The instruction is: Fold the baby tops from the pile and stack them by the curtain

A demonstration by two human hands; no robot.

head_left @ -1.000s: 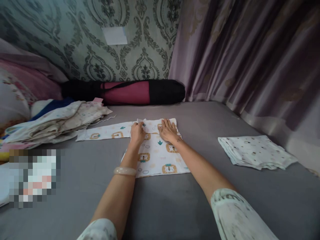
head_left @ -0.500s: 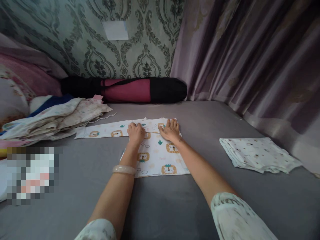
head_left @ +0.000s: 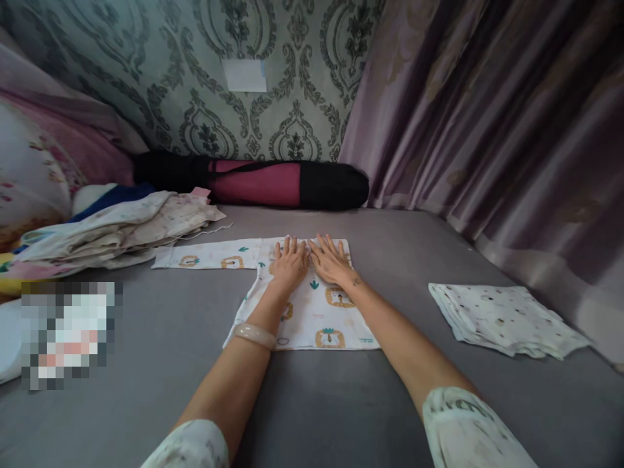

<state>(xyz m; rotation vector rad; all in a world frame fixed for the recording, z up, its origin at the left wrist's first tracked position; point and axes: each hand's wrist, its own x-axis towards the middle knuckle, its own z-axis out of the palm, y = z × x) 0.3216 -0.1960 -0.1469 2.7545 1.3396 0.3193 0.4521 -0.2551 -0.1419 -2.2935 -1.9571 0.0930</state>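
Pressed flat on the bed (head_left: 312, 403): one lion-print garment (head_left: 316, 318).

One bracelet (head_left: 254, 335) is seen on the near left wrist. Beyond it the garment is pinned under the left hand (head_left: 290, 263) and right hand (head_left: 331, 260), both grips wide, palms down, nothing held. Its one sleeve (head_left: 205, 255), stretched out left, could be rucked if the cloth gets dragged. Farther off: one folded stack (head_left: 507, 315), one loose pile (head_left: 121, 227), one rolled bag (head_left: 273, 184).

A rolled pink mat in a black carry bag (head_left: 253, 184) lies against damask-patterned wallpaper (head_left: 185, 78) at the far edge of a grey bed (head_left: 341, 403). A loose heap of clothes (head_left: 117, 227) sits at left beside a floral pillow (head_left: 29, 175). A folded stack of printed cloths (head_left: 507, 318) rests at right, near a mauve curtain (head_left: 487, 117).
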